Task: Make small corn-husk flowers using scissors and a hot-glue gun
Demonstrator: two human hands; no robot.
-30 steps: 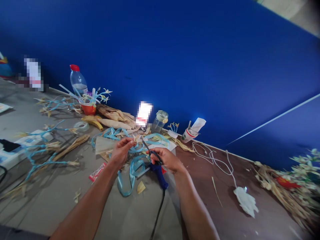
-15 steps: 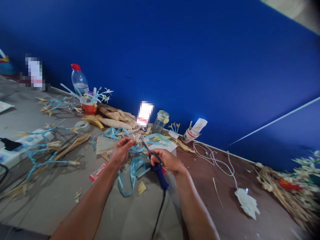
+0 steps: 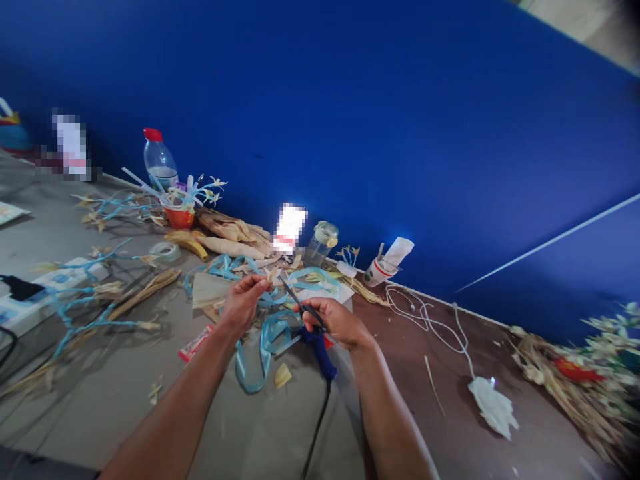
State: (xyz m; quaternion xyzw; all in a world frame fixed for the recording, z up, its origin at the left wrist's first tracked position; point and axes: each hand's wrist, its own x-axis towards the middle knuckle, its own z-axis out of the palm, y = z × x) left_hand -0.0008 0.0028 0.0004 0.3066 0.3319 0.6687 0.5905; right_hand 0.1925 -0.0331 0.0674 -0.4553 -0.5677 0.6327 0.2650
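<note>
Near the middle of the table, my left hand (image 3: 245, 300) pinches a small pale husk flower (image 3: 272, 277) between thumb and fingers. My right hand (image 3: 333, 321) is wrapped round the handles of dark scissors (image 3: 291, 293), whose blades point up and left, close to the flower. Just below that hand lies a blue glue gun (image 3: 320, 355) with a black cord. Shiny light-blue ribbon (image 3: 254, 363) curls on the table between my forearms, with a cream husk scrap (image 3: 283, 375) beside it.
Blue-wrapped branches (image 3: 75, 327) and a white power strip (image 3: 30, 313) lie at the left. Behind stand a red cup (image 3: 179, 218), a red-capped bottle (image 3: 159, 160), a clear jar (image 3: 321, 243) and a patterned cup (image 3: 379, 271). A white cable (image 3: 445, 323) and dried husks (image 3: 560, 373) are at the right.
The scissor blades have shifted slightly away from the flower in my left hand. My left hand looks almost unmoved.
</note>
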